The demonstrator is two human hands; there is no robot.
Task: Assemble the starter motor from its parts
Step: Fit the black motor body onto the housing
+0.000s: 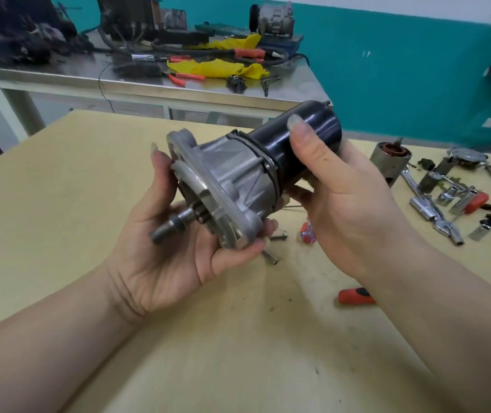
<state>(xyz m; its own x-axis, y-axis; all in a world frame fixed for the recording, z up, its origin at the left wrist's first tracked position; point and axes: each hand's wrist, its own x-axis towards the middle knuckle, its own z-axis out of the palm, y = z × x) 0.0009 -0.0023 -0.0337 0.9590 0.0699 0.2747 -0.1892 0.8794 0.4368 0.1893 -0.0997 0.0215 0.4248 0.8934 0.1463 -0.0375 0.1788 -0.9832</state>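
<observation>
The starter motor [253, 171] is held clear of the counter [59, 180], tilted, its shaft end low and toward the person, its black field housing [307, 129] high and away. The left hand [178, 242] cups the aluminium drive-end housing [232, 174] from below, fingers curled round the flange rim. The right hand [336, 186] is wrapped around the black housing, thumb on top. Both hands are clamped on the assembly; neither is free.

Judgement: the step in hand appears to be seating the black housing against the drive-end housing. A dark ring shows at the joint [263, 156]; whether it sits evenly all round cannot be told from here. To do this well, the two bodies should be kept on one axis, pressed squarely together, and turned only as needed to line up the bolt holes. The output shaft [175, 225] should remain free of the palm so that it can turn. Loose bolts [278, 237] lie on the counter just beneath the assembly, beside a red-handled tool [356, 296]. An armature with copper windings [388, 162], sockets and a ratchet [435, 204] lie well apart to the right. It looks as though fastening is not yet done.

Markings: no brand, label or writing is legible on the motor, the tools or the counter.
</observation>
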